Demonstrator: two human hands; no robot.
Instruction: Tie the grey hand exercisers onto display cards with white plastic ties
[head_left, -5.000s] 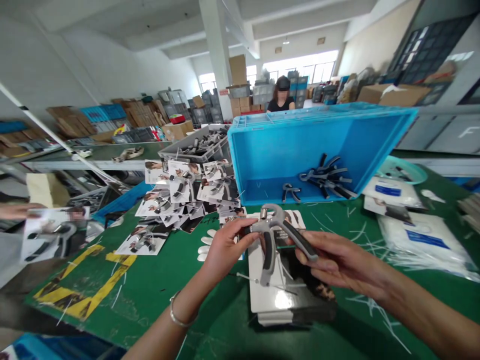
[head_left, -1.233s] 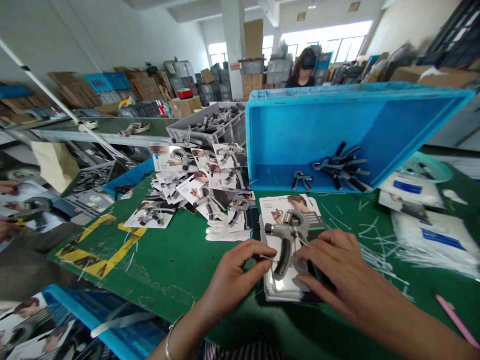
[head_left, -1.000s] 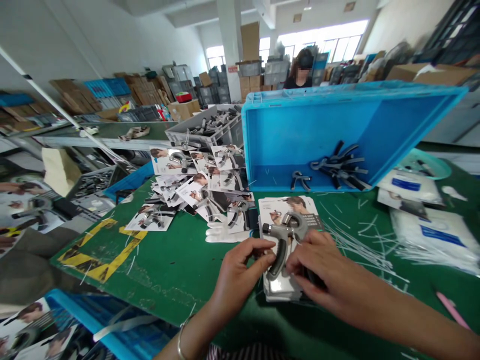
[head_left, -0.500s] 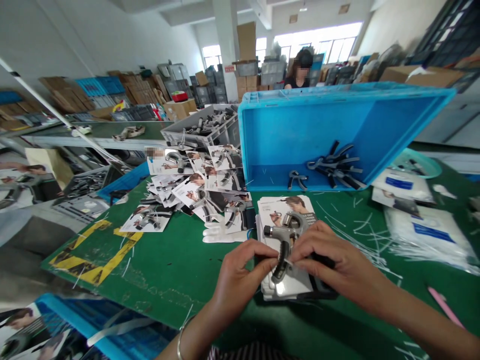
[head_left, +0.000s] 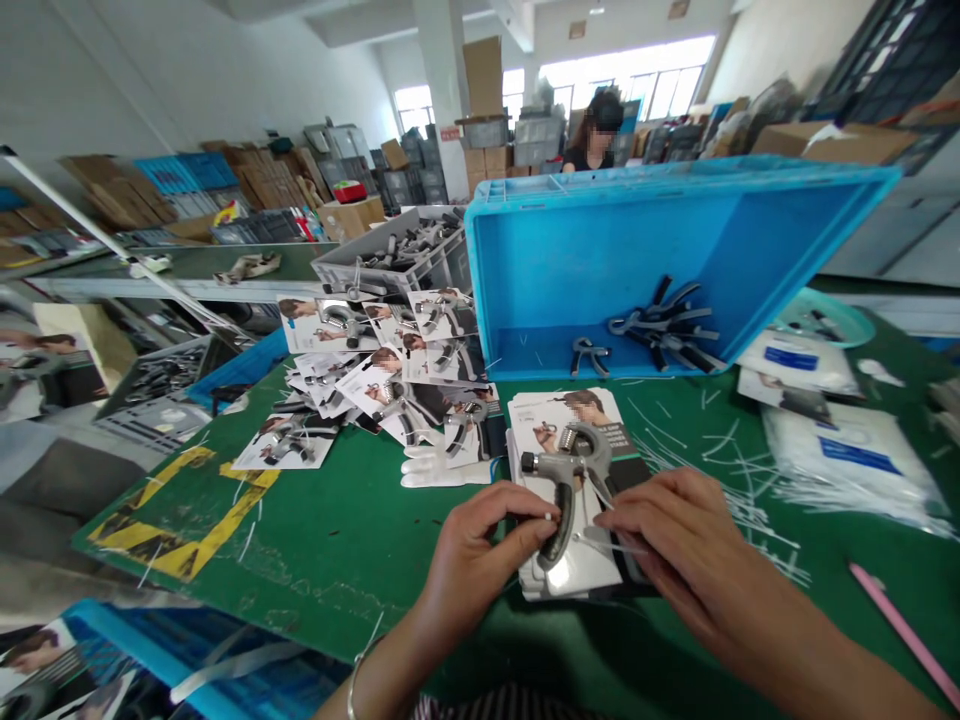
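Observation:
A grey hand gripper (head_left: pixel 564 470) with a coiled spring and black grip lies on top of a stack of printed cards (head_left: pixel 531 412). My left hand (head_left: pixel 480 550) has thumb and forefinger pinched at the left side of its curved handle; a tiny white end shows between the fingertips. To the right, my right hand (head_left: pixel 694 545) has its fingers closed on a thin white tie (head_left: pixel 611 543), which runs across the card by the handle. Part of the gripper's right handle is hidden behind the right hand.
A blue crate (head_left: pixel 585 270) on its side holds several hand grippers. Carded grippers (head_left: pixel 390 395) and a white glove (head_left: pixel 442 470) lie to the left. Loose white ties (head_left: pixel 720 470), bagged ties (head_left: pixel 855 450) and a pink pen-like tool (head_left: pixel 900 620) are at right. A person sits beyond the crate.
My right hand has moved right, away from the handle, drawing out the white tie. The left hand stays at the handle. The view has shifted slightly.

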